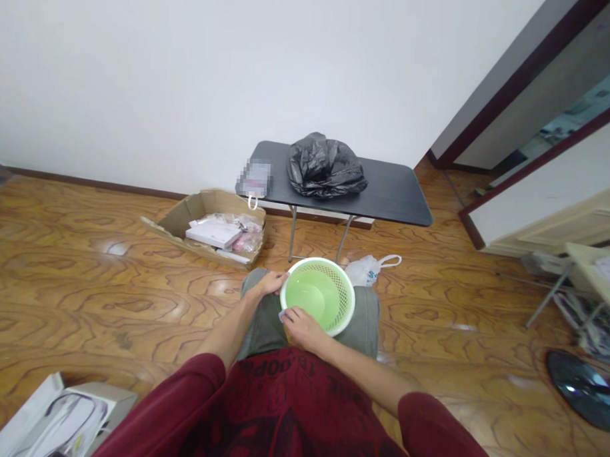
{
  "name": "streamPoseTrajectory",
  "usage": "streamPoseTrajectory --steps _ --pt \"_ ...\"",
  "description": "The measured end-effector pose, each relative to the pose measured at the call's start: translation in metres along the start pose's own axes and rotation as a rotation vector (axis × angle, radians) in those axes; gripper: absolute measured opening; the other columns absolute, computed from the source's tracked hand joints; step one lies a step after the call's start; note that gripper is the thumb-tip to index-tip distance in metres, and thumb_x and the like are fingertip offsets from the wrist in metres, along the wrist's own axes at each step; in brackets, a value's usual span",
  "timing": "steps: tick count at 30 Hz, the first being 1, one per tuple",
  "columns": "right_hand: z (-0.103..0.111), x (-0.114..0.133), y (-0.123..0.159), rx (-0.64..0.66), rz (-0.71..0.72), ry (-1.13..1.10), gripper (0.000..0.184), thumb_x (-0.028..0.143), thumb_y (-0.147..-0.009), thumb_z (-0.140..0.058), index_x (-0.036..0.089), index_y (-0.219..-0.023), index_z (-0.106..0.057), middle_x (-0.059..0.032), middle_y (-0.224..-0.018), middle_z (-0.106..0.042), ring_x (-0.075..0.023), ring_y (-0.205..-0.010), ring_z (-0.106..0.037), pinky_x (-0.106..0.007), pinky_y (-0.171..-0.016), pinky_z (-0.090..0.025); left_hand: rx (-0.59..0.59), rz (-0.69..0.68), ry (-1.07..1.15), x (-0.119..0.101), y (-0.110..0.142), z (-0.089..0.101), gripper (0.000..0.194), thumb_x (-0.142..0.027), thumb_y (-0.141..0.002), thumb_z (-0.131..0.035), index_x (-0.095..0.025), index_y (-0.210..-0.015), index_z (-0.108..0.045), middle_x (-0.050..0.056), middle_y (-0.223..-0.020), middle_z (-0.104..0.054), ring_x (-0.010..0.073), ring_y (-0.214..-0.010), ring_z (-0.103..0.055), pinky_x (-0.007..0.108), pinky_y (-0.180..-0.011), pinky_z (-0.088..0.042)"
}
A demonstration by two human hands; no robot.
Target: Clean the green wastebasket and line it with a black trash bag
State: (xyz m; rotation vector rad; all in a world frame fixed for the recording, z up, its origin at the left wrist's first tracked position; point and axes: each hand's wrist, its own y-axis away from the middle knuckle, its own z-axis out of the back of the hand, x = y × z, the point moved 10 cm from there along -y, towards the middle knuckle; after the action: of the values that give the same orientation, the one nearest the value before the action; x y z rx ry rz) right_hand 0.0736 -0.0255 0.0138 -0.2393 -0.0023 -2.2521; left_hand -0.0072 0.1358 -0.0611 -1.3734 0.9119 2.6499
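A round plastic basket (343, 298), light green inside with a white rim and perforated sides, rests on my lap. My left hand (274, 282) grips its rim on the left side. At the near left of the rim, my right hand (304, 328) is closed, its fingers around a small pale bluish piece (282, 314) whose kind I cannot make out. That piece lies against or just beside the basket's outer edge. Nothing shows inside the basket.
Ahead, a black folding table (393, 191) holds a crumpled black plastic bag (324, 166). A cardboard box (185, 214) with packages stands left of it. A white plastic bag (366, 270) sits beyond my knees. An open white box (113, 398) is at lower left.
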Motion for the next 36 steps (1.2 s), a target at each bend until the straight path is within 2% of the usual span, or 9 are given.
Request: streamPoseTrajectory --steps 3,9,14,18,21,24,28,32,36 --pt "0.006 -0.003 -0.011 0.036 0.016 0.045 0.024 0.016 -0.101 -0.050 0.010 -0.121 -0.063 -0.0112 -0.113 -0.063 -0.0224 -0.104 -0.055 -0.035 -0.091 -0.051 0.000 -0.007 -0.004 0.000 -0.002 -0.001 0.066 -0.070 -0.094 -0.041 -0.013 -0.082 -0.072 0.001 -0.053 -0.061 0.0158 -0.051 -0.058 0.023 -0.052 -0.043" --pt "0.012 -0.025 -0.045 0.076 -0.168 0.124 0.024 0.012 -0.099 -0.052 0.009 -0.119 -0.065 -0.0133 -0.112 -0.064 -0.0236 -0.104 -0.056 -0.036 -0.090 -0.052 -0.003 -0.018 -0.024 0.000 -0.004 0.002 0.067 -0.072 -0.090 -0.046 -0.013 -0.071 -0.071 0.004 -0.053 -0.062 0.0169 -0.054 -0.059 0.024 -0.054 -0.043" --pt "0.003 -0.004 -0.041 0.106 -0.036 0.127 0.020 0.012 -0.099 -0.052 0.010 -0.111 -0.069 -0.0119 -0.109 -0.065 -0.0238 -0.103 -0.058 -0.037 -0.088 -0.053 0.006 -0.022 -0.033 0.001 -0.004 0.002 0.070 -0.075 -0.089 -0.044 -0.012 -0.072 -0.072 0.005 -0.057 -0.065 0.0170 -0.056 -0.060 0.025 -0.055 -0.043" --pt "0.003 0.010 -0.028 0.146 0.081 0.152 0.020 0.015 -0.100 -0.052 0.009 -0.105 -0.070 -0.0113 -0.103 -0.065 -0.0240 -0.102 -0.058 -0.036 -0.083 -0.052 0.012 -0.023 -0.044 0.002 -0.003 -0.002 0.072 -0.073 -0.092 -0.040 -0.012 -0.077 -0.073 0.005 -0.059 -0.066 0.0178 -0.057 -0.061 0.025 -0.055 -0.044" --pt "0.005 0.015 -0.031 0.173 0.159 0.181 0.022 0.017 -0.101 -0.051 0.010 -0.102 -0.072 -0.0117 -0.102 -0.065 -0.0234 -0.102 -0.058 -0.035 -0.081 -0.051 0.008 -0.023 -0.062 0.003 -0.003 -0.002 0.069 -0.070 -0.093 -0.038 -0.012 -0.077 -0.073 0.006 -0.059 -0.067 0.0185 -0.057 -0.062 0.025 -0.056 -0.044" --pt "0.003 0.009 -0.048 0.169 0.110 0.212 0.023 0.016 -0.101 -0.050 0.010 -0.104 -0.072 -0.0116 -0.104 -0.066 -0.0230 -0.102 -0.058 -0.035 -0.081 -0.050 -0.001 -0.028 -0.080 0.001 -0.004 0.000 0.066 -0.067 -0.093 -0.039 -0.014 -0.077 -0.073 0.005 -0.061 -0.068 0.0189 -0.061 -0.064 0.025 -0.058 -0.045" --pt "-0.012 0.008 -0.061 0.175 0.059 0.241 0.022 0.017 -0.100 -0.053 0.009 -0.105 -0.073 -0.0115 -0.106 -0.066 -0.0235 -0.103 -0.057 -0.036 -0.081 -0.050 -0.007 -0.031 -0.102 0.000 -0.005 0.003 0.063 -0.067 -0.091 -0.043 -0.015 -0.076 -0.074 0.006 -0.064 -0.071 0.0200 -0.066 -0.065 0.024 -0.061 -0.046" --pt "-0.016 0.018 -0.041 0.183 0.218 0.202 0.021 0.019 -0.101 -0.051 0.011 -0.100 -0.071 -0.0105 -0.103 -0.064 -0.0231 -0.104 -0.056 -0.035 -0.081 -0.048 0.007 -0.019 -0.102 0.004 -0.006 0.000 0.066 -0.067 -0.092 -0.038 -0.014 -0.080 -0.075 0.008 -0.071 -0.075 0.0211 -0.066 -0.067 0.025 -0.060 -0.047" --pt "-0.002 0.006 -0.005 0.171 0.331 0.127 0.020 0.021 -0.103 -0.049 0.014 -0.107 -0.067 -0.0077 -0.107 -0.063 -0.0217 -0.104 -0.055 -0.034 -0.084 -0.046 -0.001 0.009 -0.095 0.009 -0.008 -0.001 0.065 -0.067 -0.093 -0.038 -0.014 -0.083 -0.075 0.010 -0.075 -0.076 0.0214 -0.067 -0.068 0.025 -0.060 -0.047"
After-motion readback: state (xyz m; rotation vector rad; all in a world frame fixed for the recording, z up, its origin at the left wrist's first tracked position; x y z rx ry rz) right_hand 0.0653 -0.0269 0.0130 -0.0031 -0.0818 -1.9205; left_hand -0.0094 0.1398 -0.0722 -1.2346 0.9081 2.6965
